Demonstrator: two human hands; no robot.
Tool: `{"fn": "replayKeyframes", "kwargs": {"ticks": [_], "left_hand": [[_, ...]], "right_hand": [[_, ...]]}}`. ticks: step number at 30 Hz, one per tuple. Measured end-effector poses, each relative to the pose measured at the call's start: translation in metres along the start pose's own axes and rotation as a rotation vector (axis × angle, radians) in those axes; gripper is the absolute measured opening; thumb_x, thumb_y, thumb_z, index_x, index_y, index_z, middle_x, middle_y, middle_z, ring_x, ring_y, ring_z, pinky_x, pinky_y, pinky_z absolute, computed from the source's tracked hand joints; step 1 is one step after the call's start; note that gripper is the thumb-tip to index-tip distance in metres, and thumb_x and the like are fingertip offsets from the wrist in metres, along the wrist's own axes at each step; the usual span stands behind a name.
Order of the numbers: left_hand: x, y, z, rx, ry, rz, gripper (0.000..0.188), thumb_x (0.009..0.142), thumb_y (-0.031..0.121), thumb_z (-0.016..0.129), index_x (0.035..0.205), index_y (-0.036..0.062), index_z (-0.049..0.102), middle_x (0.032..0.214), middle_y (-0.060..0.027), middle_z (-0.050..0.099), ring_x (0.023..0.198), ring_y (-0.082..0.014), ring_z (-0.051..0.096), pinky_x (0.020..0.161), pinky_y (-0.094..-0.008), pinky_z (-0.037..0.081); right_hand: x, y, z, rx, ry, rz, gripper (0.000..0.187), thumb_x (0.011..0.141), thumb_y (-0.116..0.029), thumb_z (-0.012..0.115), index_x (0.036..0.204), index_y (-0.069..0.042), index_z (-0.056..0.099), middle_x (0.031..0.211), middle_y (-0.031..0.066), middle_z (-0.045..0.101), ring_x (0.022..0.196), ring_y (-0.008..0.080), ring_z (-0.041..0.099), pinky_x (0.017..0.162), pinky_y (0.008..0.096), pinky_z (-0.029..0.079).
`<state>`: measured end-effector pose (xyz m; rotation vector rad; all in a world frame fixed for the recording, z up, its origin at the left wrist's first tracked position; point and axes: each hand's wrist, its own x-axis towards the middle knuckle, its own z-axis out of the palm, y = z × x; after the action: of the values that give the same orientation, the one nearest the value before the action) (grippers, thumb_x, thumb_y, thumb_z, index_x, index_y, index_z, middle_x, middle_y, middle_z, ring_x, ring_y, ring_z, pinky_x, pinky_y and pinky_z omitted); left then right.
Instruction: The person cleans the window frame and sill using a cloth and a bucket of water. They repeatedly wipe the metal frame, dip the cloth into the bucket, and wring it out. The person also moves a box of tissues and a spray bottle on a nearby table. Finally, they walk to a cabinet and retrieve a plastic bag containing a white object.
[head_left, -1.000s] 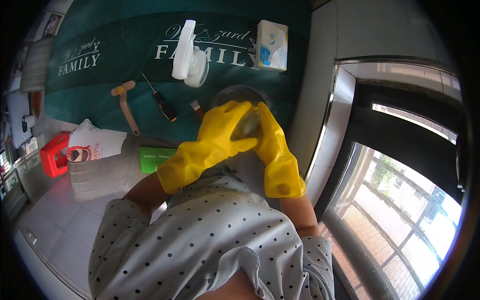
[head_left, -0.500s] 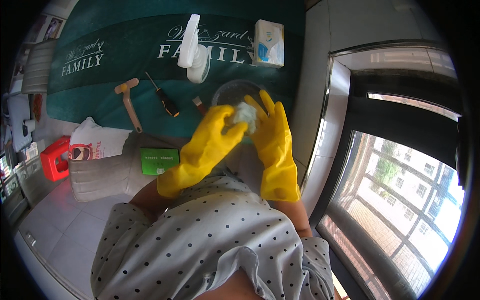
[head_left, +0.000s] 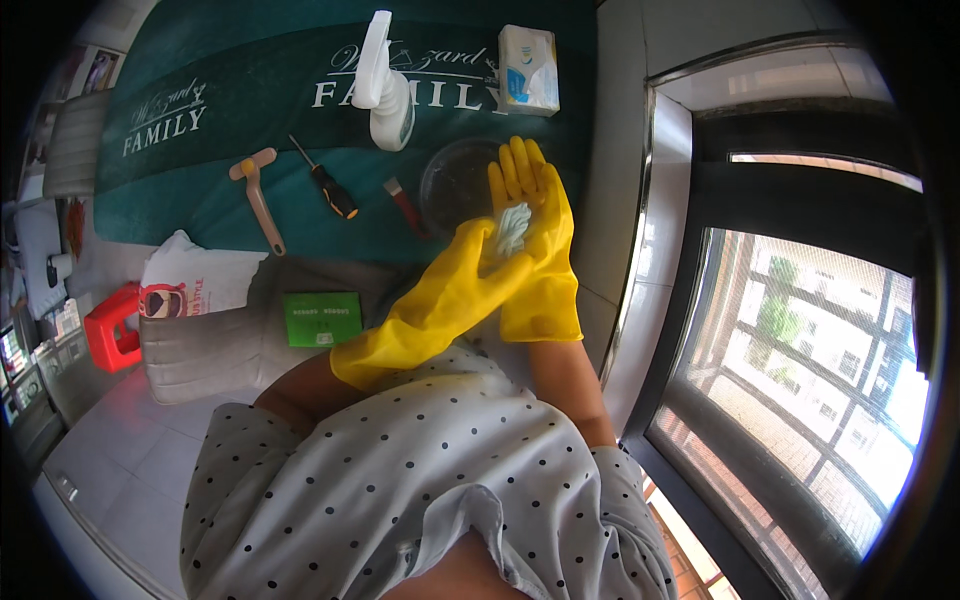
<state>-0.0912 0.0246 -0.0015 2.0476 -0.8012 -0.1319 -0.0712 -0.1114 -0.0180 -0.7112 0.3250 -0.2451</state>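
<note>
pale wad (head_left: 515, 228) at one o'clock of centre

greenish-white, ridged and folded, it is held by the left hand (head_left: 482, 262) against the right hand (head_left: 549, 228), flat, palm-up, fingers straight. a bowl (head_left: 447, 188) lies toward ten o'clock.

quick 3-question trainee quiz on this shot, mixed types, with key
1. Multiple choice: where is the pale wad?
A. inside the bowl
B. at the fingers of the left hand, by the palm of the right hand
C. on the green tablecloth
2. True or false: the screwdriver lies between the T-shaped tool and the red-handled brush.
3. Fill in: both hands wear ____ gloves.

Key: 1. B; 2. true; 3. yellow
</note>
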Motion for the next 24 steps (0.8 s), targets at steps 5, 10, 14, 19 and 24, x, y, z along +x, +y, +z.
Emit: {"fn": "replayKeyframes", "kwargs": {"ticks": [5, 10, 14, 19, 24], "left_hand": [[0.006, 0.012, -0.005, -0.473, 0.025, -0.250, 0.036, 0.092, 0.009, 0.073, 0.123, 0.0039, 0.055, 0.110, -0.0116, 0.063, 0.101, -0.0243, 0.065, 0.089, -0.0332, 0.052], [0.016, 0.032, -0.029, -0.655, -0.249, -0.282, 0.026, 0.092, 0.002, 0.068, 0.116, 0.0041, 0.059, 0.109, -0.0130, 0.064, 0.099, -0.0303, 0.066, 0.088, -0.0342, 0.052], [0.004, 0.035, -0.013, -0.607, -0.125, -0.327, 0.022, 0.093, 0.005, 0.069, 0.113, 0.0040, 0.059, 0.104, -0.0092, 0.063, 0.094, -0.0195, 0.065, 0.084, -0.0312, 0.052], [0.011, 0.025, -0.008, -0.547, -0.191, -0.480, 0.021, 0.092, 0.004, 0.071, 0.108, 0.0047, 0.058, 0.103, -0.0070, 0.065, 0.090, -0.0146, 0.062, 0.084, -0.0288, 0.052], [0.011, 0.022, -0.006, -0.648, -0.218, -0.343, 0.025, 0.091, 0.006, 0.073, 0.111, 0.0060, 0.059, 0.101, -0.0064, 0.067, 0.092, -0.0144, 0.063, 0.085, -0.0287, 0.051]], "right_hand": [[0.008, 0.006, -0.004, 0.264, -0.029, 0.049, 0.054, 0.109, -0.036, 0.041, 0.151, -0.004, 0.034, 0.159, 0.0181, 0.033, 0.147, 0.0320, 0.036, 0.123, 0.0437, 0.027], [-0.002, -0.004, -0.001, -0.056, -0.277, -0.105, 0.060, 0.105, -0.034, 0.052, 0.152, -0.003, 0.033, 0.156, 0.0231, 0.034, 0.146, 0.0366, 0.036, 0.121, 0.0483, 0.030], [0.016, 0.002, -0.017, 0.187, -0.174, -0.012, 0.062, 0.106, -0.040, 0.047, 0.153, -0.003, 0.031, 0.159, 0.0197, 0.031, 0.147, 0.0345, 0.033, 0.123, 0.0462, 0.027], [0.030, 0.015, -0.033, -0.114, -0.245, -0.052, 0.059, 0.109, -0.040, 0.039, 0.155, -0.004, 0.028, 0.160, 0.0190, 0.030, 0.147, 0.0345, 0.033, 0.123, 0.0462, 0.027], [0.025, 0.010, -0.021, 0.377, -0.299, 0.117, 0.055, 0.110, -0.033, 0.038, 0.154, -0.002, 0.026, 0.159, 0.0207, 0.030, 0.147, 0.0366, 0.032, 0.122, 0.0493, 0.028]]}}
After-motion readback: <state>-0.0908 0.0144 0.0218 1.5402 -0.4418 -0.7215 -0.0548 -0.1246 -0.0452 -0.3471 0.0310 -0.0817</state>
